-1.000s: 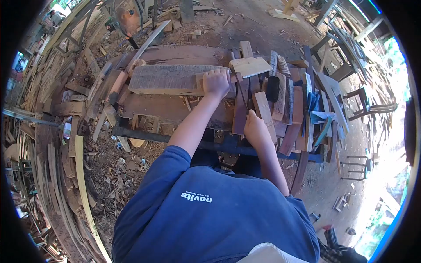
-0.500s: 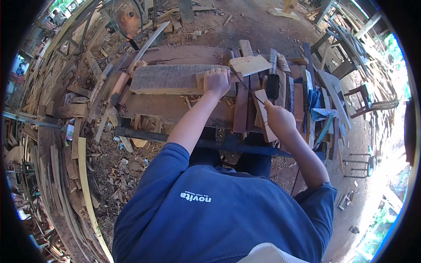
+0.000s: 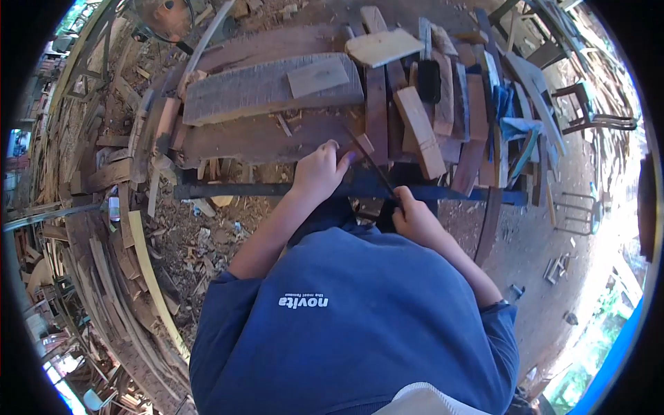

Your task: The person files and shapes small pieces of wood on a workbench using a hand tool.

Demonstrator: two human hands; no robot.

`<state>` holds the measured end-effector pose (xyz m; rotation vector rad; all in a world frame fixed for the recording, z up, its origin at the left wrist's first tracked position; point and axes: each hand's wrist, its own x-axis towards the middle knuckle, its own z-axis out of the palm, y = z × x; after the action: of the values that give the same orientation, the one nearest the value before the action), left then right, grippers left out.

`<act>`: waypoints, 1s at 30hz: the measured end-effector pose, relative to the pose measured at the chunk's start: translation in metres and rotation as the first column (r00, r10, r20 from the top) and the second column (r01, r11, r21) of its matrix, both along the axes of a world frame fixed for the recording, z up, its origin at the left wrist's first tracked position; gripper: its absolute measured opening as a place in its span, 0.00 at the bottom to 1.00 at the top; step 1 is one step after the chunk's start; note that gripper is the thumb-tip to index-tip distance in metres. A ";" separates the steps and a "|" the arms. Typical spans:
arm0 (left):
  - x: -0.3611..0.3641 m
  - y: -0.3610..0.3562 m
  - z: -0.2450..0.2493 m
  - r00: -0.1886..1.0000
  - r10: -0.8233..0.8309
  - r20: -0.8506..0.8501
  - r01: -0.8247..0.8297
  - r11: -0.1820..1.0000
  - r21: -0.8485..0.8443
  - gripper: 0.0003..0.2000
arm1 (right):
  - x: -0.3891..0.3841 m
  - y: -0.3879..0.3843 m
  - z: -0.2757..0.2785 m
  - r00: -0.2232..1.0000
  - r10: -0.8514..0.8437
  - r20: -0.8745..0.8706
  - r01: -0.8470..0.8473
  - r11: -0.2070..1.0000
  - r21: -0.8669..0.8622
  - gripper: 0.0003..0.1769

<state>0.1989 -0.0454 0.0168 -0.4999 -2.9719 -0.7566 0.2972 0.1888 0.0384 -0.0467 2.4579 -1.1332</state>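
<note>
My left hand (image 3: 319, 169) is closed round a small wooden piece (image 3: 362, 144), whose end shows beyond my fingers near the front of the bench. A thin dark tool (image 3: 377, 168), like a file or rasp, is gripped by its near end in my right hand (image 3: 413, 213). The tool slants up and left, and its shaft passes by the small piece; whether they touch I cannot tell. Beyond my hands lies a thick grey beam (image 3: 242, 90) with a flat light block (image 3: 318, 77) on top.
A pale board (image 3: 384, 47), a black phone-like object (image 3: 429, 81), a light wooden block (image 3: 420, 131) and several wood strips lie on the right side of the bench. A blue cloth (image 3: 515, 128) is farther right. A dark rail (image 3: 235, 190) runs along the near edge.
My left hand has left the beam and come nearer my body with the small piece. My right hand has drawn back with the tool. The flat block now shows on the beam.
</note>
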 end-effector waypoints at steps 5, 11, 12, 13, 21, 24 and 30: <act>0.043 -0.028 0.047 0.925 -0.028 0.379 0.039 0.999 -0.021 0.19 | 0.018 -0.031 -0.007 0.999 0.040 -0.035 -0.037 0.995 0.088 0.16; 0.068 -0.052 0.072 0.831 -0.136 0.539 -0.197 0.836 0.513 0.12 | 0.013 -0.034 0.037 0.937 0.245 -0.248 -0.170 0.942 0.288 0.21; 0.071 -0.051 0.078 0.825 -0.129 0.550 -0.202 0.842 0.500 0.12 | 0.012 -0.035 0.041 0.940 0.242 -0.242 -0.173 0.946 0.274 0.21; 0.074 -0.047 0.086 0.754 -0.158 0.637 -0.324 0.754 0.571 0.13 | 0.011 -0.035 0.044 0.910 0.271 -0.315 -0.168 0.933 0.318 0.22; 0.083 -0.043 0.101 0.655 -0.231 0.720 -0.440 0.657 0.611 0.18 | -0.001 -0.029 0.066 0.886 0.290 -0.363 -0.241 0.955 0.175 0.24; 0.086 -0.044 0.098 0.704 -0.271 0.656 -0.345 0.677 0.650 0.19 | -0.006 -0.024 0.076 0.930 0.273 -0.246 -0.245 0.960 0.140 0.23; 0.078 -0.030 0.080 0.631 -0.068 0.773 -0.546 0.669 0.504 0.27 | -0.022 -0.026 0.055 0.808 0.417 -0.416 -0.209 0.863 0.459 0.28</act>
<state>0.2765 -0.0752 0.0964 0.4337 -2.7769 -2.4074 0.2754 0.1630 0.0939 -0.6979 2.9357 -0.4958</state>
